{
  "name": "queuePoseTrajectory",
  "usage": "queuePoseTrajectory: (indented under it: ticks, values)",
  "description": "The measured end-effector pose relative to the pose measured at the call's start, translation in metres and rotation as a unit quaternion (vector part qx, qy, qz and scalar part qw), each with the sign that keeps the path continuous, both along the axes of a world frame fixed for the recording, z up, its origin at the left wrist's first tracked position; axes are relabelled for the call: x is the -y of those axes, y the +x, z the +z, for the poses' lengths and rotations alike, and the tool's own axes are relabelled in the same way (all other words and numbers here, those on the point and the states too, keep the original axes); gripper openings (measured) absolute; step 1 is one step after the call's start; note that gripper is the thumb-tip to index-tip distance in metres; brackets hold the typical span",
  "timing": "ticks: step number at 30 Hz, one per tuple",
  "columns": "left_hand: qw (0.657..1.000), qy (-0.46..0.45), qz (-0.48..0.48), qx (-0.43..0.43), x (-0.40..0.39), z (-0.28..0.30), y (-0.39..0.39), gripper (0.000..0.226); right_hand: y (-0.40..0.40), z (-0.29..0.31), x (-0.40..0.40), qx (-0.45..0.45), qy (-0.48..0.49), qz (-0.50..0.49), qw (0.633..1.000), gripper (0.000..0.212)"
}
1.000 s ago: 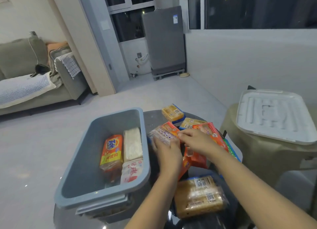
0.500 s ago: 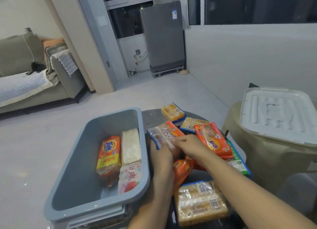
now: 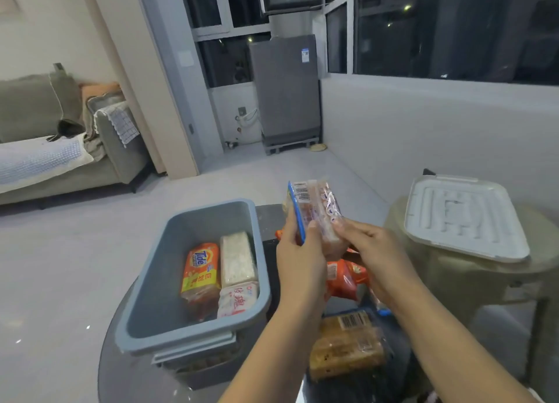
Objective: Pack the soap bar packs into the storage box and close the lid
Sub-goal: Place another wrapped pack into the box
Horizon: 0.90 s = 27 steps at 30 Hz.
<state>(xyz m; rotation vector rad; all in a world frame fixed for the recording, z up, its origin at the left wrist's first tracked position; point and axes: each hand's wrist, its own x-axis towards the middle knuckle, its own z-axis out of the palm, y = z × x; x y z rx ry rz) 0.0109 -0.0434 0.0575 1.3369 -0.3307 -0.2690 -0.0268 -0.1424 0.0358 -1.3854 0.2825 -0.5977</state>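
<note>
Grey-blue plastic forms the storage box (image 3: 157, 269), which sits open at the left edge of the round dark worktop (image 3: 121, 369). Three packs lie along its right wall: an orange Tide pack (image 3: 200, 271), a pale bar (image 3: 237, 259) beside it, and a white pack with red lettering (image 3: 237, 300) nearest the camera. The box's left half is bare floor, open room.

Just right of the box, both hands hold one clear soap bar pack (image 3: 314, 212) upright above the worktop, level with the box's far rim. The left hand (image 3: 298, 260) closes round its blue-edged side; the right hand (image 3: 375, 257) pinches its lower right corner.

Below them lie orange packs (image 3: 344, 278) and a brown pack (image 3: 348, 342), probably overlapping others hidden by the arms. Well right of the box, the white lid (image 3: 462, 218) rests on a stool (image 3: 453, 281).
</note>
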Motion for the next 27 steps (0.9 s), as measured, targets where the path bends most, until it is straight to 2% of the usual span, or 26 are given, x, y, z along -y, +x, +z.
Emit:
queuePoseTrajectory:
  ticks: [7,13,19,23,27]
  values:
    - [0.996,-0.019,0.006,0.087,-0.054,0.035,0.010,0.034,-0.002,0.034,-0.047,0.061,-0.047,0.018,0.997,0.023]
    - [0.987,0.047,0.052,0.146,-0.115,0.051,0.039,0.026,0.021,0.053,-0.089,0.064,-0.056,0.081,0.993,0.020]
    - [0.977,0.143,0.092,0.129,-0.164,0.052,0.072,0.015,0.053,0.052,-0.121,-0.025,-0.017,0.093,0.995,0.013]
    - [0.961,0.241,0.089,0.105,-0.182,0.044,0.084,0.030,0.064,0.045,-0.130,-0.099,-0.069,0.094,0.988,0.019]
    - [0.941,0.322,0.057,0.087,-0.191,0.040,0.095,0.036,0.074,0.044,-0.133,-0.181,-0.089,0.151,0.968,0.023]
